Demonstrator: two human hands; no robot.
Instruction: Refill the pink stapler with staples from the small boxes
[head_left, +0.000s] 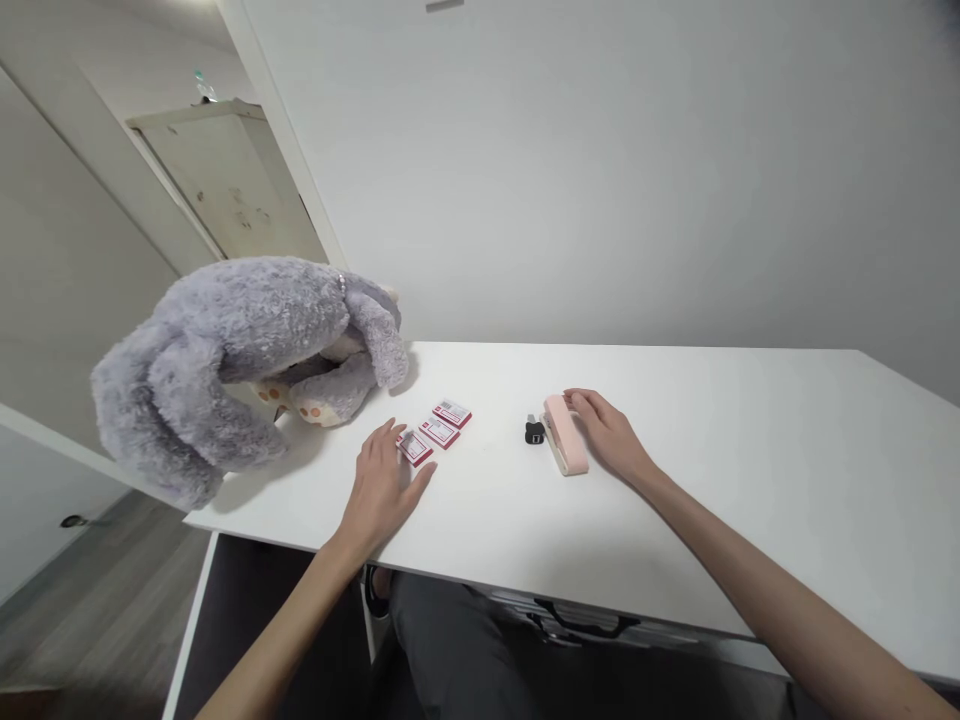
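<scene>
On the white table my left hand (382,485) rests with thumb and fingers apart, around the nearest of three small red-and-white boxes (415,449). The middle box (439,432) and the far box (452,413) lie beside it in a slanting row. To the right a pink stapler (566,437) lies lengthwise away from me. My right hand (609,432) is against its right side, fingers loosely stretched towards its far end; I cannot tell how firmly they touch it. Left of the stapler sits a small black clip-like item (534,431) with a grey tip.
A big grey-purple plush toy (255,320) slumps over the table's left end. Behind the white table (720,430) rises a white wall. My legs (450,640) are below the front edge, near a black handle (589,620). A pale cabinet (232,180) stands far left.
</scene>
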